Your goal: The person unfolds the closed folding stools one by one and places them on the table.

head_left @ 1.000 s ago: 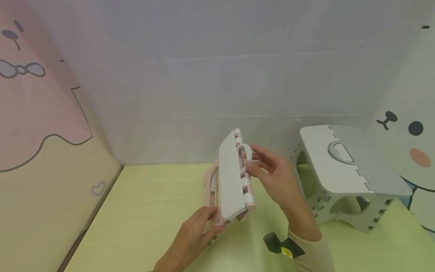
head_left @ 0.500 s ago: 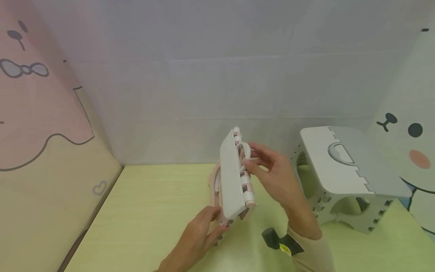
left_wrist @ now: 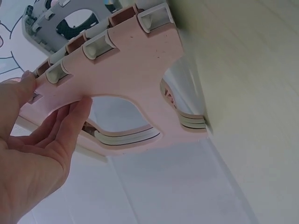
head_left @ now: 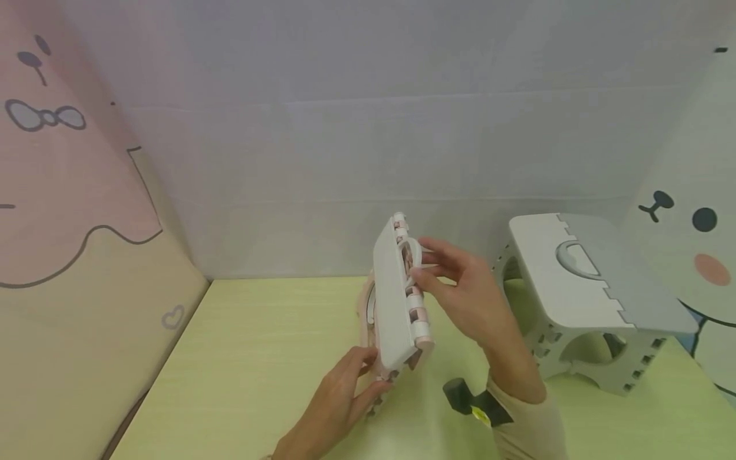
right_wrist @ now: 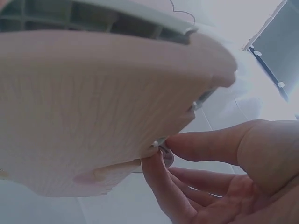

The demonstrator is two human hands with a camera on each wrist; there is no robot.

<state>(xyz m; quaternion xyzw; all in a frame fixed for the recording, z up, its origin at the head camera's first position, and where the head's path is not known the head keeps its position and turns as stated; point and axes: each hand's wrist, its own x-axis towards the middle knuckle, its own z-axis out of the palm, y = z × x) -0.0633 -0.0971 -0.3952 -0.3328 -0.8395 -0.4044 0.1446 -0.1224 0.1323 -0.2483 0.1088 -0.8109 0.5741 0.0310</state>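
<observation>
Pink stool (head_left: 393, 306) is leaning partly folded between both hands, near the middle of the table (head_left: 270, 338); whether its lower edge is touching the surface I cannot tell. Its white panel is facing left, and its toothed hinge edge is running along the right. The left grip (head_left: 345, 386) is grasping the pink leg (left_wrist: 126, 60), thumb lying at the toothed edge and fingers hooking into the cutout. The right grip (head_left: 457, 281) is pinching the handle (head_left: 418, 253) between thumb and fingers.

A broad stretch of table is opening leftward to the side edge, where a printed cloth (head_left: 86, 306) is hanging. The back edge is running close behind the stool, against a pale sheet (head_left: 379, 140). On the right, room is narrowing: the right forearm is passing just beside the grey stool (head_left: 581, 297), which is standing unfolded. A yellow label (head_left: 481, 416) is showing on the right wrist's black strap (head_left: 496, 407), its writing too small for reading.
</observation>
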